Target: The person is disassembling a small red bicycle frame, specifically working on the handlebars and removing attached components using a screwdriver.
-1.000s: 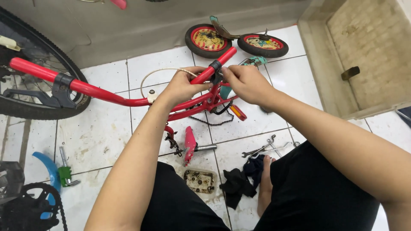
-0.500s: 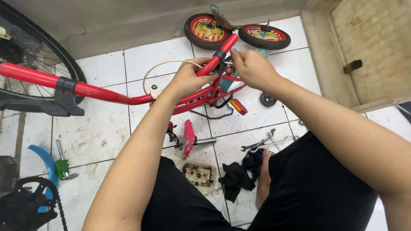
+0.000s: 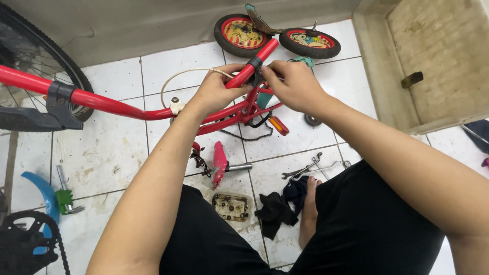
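Observation:
A small red bicycle frame [image 3: 117, 106] lies across the white tiled floor in front of me. My left hand [image 3: 216, 91] is closed around its red handlebar [image 3: 254, 63] just below the grip. My right hand [image 3: 293, 85] pinches a small dark fitting on the same bar, right beside the left hand. A white cable [image 3: 186, 75] loops from the bar toward the frame. A red pedal [image 3: 220, 162] with its crank hangs under the frame.
Two small training wheels [image 3: 277, 34] lie by the far wall. Wrenches [image 3: 305, 170], a black rag [image 3: 277, 206] and a small tray of parts [image 3: 230, 206] lie near my legs. A large black tyre [image 3: 48, 66], a blue fender [image 3: 43, 196] and a chainring are left; a concrete basin [image 3: 433, 61] stands right.
The view shifted slightly; both hands stay on the handlebar, the right hand's fingers having worked closer to the fitting by the left hand.

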